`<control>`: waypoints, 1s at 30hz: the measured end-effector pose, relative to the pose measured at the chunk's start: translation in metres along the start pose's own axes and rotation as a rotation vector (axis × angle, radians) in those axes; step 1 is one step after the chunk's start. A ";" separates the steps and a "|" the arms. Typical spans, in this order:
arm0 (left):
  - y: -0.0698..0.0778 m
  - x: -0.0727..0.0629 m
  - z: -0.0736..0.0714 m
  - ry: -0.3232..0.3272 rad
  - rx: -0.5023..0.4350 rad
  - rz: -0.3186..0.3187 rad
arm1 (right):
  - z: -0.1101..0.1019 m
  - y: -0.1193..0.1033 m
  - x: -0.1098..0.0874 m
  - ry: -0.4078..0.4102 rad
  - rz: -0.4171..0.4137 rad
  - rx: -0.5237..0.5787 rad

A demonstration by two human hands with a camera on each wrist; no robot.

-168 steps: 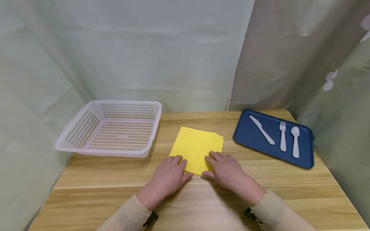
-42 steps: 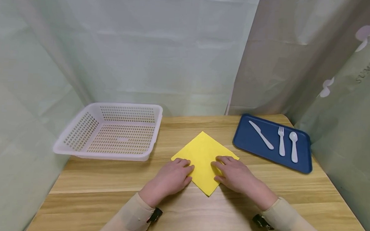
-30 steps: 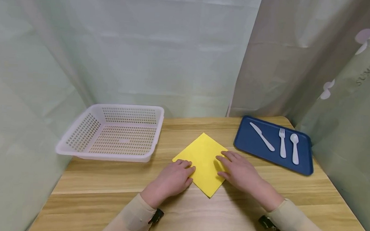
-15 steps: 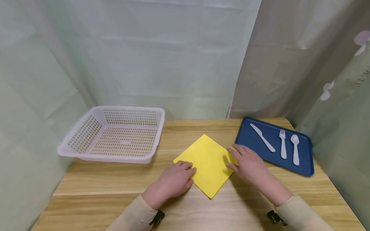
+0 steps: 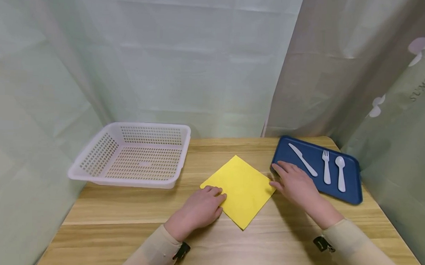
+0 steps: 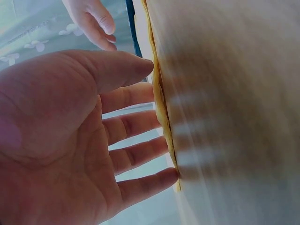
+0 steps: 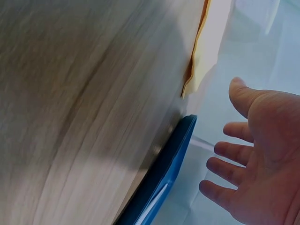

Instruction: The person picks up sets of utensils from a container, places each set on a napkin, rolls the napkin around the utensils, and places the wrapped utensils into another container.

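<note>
A yellow cloth (image 5: pixel 243 189), folded to a flat square, lies on the table with one corner towards me. My left hand (image 5: pixel 199 208) rests its fingertips on the cloth's left side. In the left wrist view its fingers stretch to the layered edge of the cloth (image 6: pixel 161 105), thumb on the near side. My right hand (image 5: pixel 297 186) is held over the gap between the cloth's right corner and the blue tray (image 5: pixel 313 154). Its fingers are spread and hold nothing, as the right wrist view also shows, with the cloth (image 7: pixel 206 54) and the tray's edge (image 7: pixel 176 157) beyond.
On the tray at the back right lie a white knife (image 5: pixel 304 161), a fork (image 5: pixel 326 169) and a spoon (image 5: pixel 340 175). A white perforated basket (image 5: pixel 125 181) stands at the back left. Curtains (image 5: pixel 187 68) close off the back and sides of the wooden table (image 5: pixel 235 252).
The cloth has been turned from lying square to a diamond. Lately my right hand has lifted off it and moved right towards the tray, while my left hand has stayed at the left side.
</note>
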State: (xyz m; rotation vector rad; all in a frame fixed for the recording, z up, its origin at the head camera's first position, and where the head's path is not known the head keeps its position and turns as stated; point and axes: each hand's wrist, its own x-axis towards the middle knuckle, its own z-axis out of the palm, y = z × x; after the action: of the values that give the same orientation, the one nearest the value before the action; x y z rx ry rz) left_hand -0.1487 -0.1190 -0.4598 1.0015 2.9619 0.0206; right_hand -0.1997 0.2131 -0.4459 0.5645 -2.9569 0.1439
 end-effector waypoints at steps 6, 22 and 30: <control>0.001 0.000 0.001 0.001 0.000 -0.001 | 0.000 0.007 0.002 -0.032 0.040 0.006; 0.001 -0.001 0.000 0.001 -0.001 -0.008 | 0.003 0.029 0.003 -0.014 0.065 0.017; 0.003 -0.001 -0.002 -0.008 0.003 -0.008 | 0.005 0.044 0.005 -0.033 0.114 0.034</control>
State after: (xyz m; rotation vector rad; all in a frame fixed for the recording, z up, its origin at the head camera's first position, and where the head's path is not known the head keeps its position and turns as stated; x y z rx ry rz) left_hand -0.1465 -0.1172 -0.4580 0.9883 2.9598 0.0123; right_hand -0.2211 0.2520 -0.4538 0.4068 -3.0247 0.1975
